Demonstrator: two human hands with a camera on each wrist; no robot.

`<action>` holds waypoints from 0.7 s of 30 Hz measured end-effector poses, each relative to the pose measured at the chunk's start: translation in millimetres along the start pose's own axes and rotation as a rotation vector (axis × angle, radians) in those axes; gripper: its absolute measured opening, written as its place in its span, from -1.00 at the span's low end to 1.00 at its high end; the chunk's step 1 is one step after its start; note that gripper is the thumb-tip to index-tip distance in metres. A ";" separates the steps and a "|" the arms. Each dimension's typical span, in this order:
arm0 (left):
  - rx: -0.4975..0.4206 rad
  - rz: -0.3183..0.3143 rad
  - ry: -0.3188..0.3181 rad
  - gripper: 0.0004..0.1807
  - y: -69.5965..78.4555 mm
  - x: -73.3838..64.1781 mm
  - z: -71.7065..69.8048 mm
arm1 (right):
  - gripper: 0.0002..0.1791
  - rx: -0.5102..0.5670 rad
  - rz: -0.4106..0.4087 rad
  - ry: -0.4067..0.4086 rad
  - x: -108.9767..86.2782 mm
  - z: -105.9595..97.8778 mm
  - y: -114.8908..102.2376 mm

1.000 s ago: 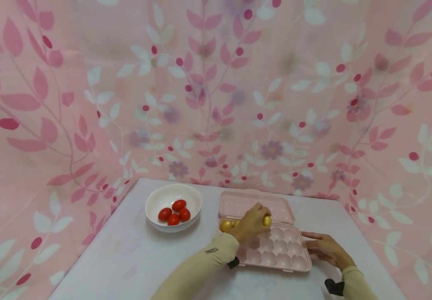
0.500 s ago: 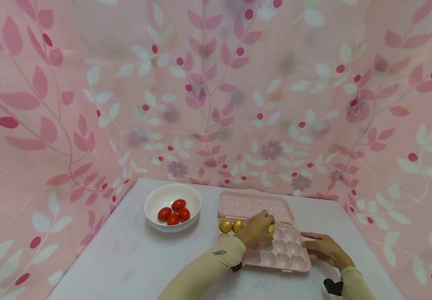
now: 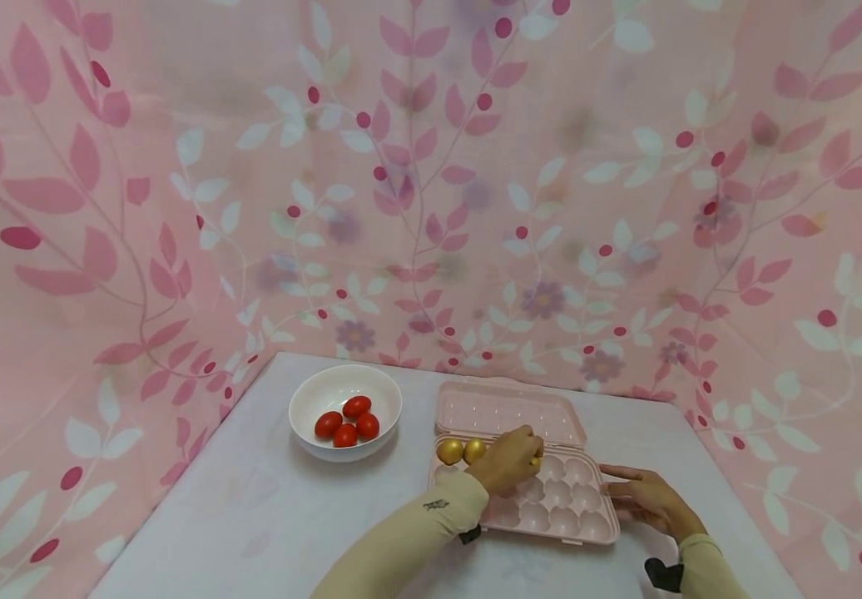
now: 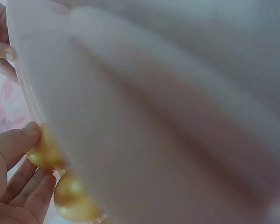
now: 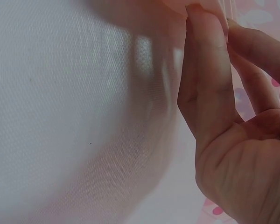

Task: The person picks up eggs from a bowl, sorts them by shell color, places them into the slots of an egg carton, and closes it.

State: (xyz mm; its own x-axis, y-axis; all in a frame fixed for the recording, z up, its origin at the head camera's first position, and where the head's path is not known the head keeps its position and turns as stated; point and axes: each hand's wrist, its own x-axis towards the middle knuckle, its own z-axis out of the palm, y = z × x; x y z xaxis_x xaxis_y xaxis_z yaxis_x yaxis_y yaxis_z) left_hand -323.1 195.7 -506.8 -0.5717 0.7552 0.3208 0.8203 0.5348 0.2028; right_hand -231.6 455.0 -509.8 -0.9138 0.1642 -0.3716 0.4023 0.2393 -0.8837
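Observation:
In the head view a pink egg carton point(image 3: 564, 522) lies open on the table, its lid point(image 3: 506, 408) folded back. My left hand point(image 3: 512, 459) is over the back row of cups and pinches a golden egg point(image 3: 536, 462), mostly hidden there by the fingers. The left wrist view shows the thumb on that golden egg point(image 4: 45, 151), beside another golden egg point(image 4: 75, 196). Two golden eggs point(image 3: 463, 451) sit in cups at the row's left end. My right hand point(image 3: 651, 499) touches the carton's right edge with fairly straight fingers point(image 5: 210, 70).
A white bowl point(image 3: 304, 428) with several red eggs point(image 3: 345, 435) stands left of the carton. The table has a white cloth point(image 3: 251, 516). Pink leaf-patterned fabric point(image 3: 416, 208) encloses its back and sides.
My left hand has shifted slightly right and lowered the golden egg towards the back row. The two golden eggs at the left end have come into fuller view. My right hand stays put.

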 end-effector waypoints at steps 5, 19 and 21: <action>0.010 -0.002 -0.009 -0.86 1.1 -1.9 -2.8 | -0.36 0.015 -0.004 -0.025 -0.2 -1.1 0.2; 0.037 0.065 0.040 -0.75 -0.8 -2.3 -31.2 | -0.37 0.026 -0.003 -0.030 1.7 -2.4 3.1; 0.062 0.038 0.035 -0.74 -3.7 -4.0 -39.9 | -0.36 0.026 -0.002 -0.039 1.4 -2.6 3.2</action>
State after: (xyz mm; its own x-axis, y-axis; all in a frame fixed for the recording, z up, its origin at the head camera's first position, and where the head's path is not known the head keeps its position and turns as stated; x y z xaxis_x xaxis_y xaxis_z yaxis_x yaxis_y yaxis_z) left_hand -323.1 175.6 -472.0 -0.5386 0.7621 0.3594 0.8378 0.5296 0.1325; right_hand -231.4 458.5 -512.4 -0.9164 0.1256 -0.3799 0.3990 0.2149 -0.8914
